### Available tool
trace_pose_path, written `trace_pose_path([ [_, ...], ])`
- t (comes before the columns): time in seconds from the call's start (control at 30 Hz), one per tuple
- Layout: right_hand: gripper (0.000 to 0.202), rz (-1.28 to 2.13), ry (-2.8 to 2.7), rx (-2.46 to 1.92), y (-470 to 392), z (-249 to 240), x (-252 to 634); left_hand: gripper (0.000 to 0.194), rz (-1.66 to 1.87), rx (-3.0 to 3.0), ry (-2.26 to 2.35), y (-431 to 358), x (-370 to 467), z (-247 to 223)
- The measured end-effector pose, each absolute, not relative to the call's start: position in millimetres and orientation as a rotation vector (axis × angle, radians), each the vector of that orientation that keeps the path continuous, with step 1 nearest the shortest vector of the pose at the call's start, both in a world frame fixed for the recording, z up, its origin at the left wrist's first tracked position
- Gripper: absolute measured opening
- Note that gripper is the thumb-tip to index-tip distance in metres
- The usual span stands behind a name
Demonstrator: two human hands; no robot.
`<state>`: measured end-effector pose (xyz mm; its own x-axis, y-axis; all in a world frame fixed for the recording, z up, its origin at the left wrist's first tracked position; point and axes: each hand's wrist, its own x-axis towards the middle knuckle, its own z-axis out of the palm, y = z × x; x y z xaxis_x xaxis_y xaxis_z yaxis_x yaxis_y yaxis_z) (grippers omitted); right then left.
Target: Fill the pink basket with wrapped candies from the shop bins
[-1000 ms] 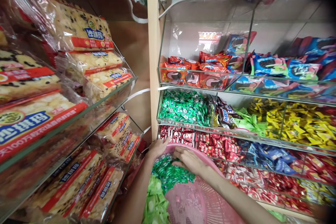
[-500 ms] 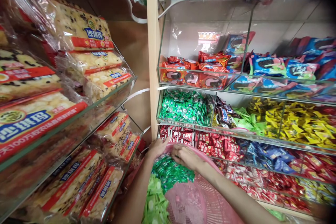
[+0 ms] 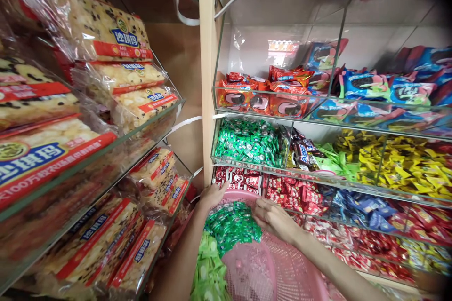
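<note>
A pink plastic basket (image 3: 298, 263) with mesh sides is tilted toward me below the shelves. My left hand (image 3: 213, 196) grips its far left rim, the thumb lying along the edge. Inside, small green-wrapped candies (image 3: 233, 228) form a heap at the far side, and light green packets (image 3: 208, 268) lie at the near left. My right hand (image 3: 273, 216) is over the far right rim, beside the green candies. Its fingers are loosely bent and point left into the basket; nothing shows in them, though the palm side is hidden.
Clear shelf bins ahead hold green candies (image 3: 249, 143), dark chocolate bars (image 3: 304, 153), yellow packets (image 3: 406, 160) and red cookie packs (image 3: 261, 94). Red packets (image 3: 291, 193) sit just beyond the basket. At left, glass-edged shelves carry wrapped pastry packs (image 3: 123, 33). A wooden post (image 3: 207, 75) stands between.
My right hand has moved right, from above the green candies to the basket's right rim, uncovering more of the heap. My left hand stays on the rim.
</note>
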<state>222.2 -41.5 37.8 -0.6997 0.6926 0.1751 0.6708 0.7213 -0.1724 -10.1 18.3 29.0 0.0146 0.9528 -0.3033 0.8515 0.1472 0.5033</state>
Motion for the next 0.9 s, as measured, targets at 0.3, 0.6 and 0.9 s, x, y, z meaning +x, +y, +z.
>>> trace_pose_path([
  [0.3, 0.024, 0.092, -2.759, -1.046, -46.5, 33.4, 217.4, 0.088, 0.216, 1.714, 1.864, 17.5, -8.9, 31.7],
  [0.6, 0.024, -0.104, -2.681, -1.078, -27.6, 23.5, 211.2, 0.092, 0.234, 1.725, 1.861, 21.0, -11.0, 24.1],
  [0.9, 0.028, -0.028, -2.709, -0.983, -27.7, 27.6, 223.0, 0.092, 0.239, 1.719, 1.864, 21.5, -10.9, 23.0],
])
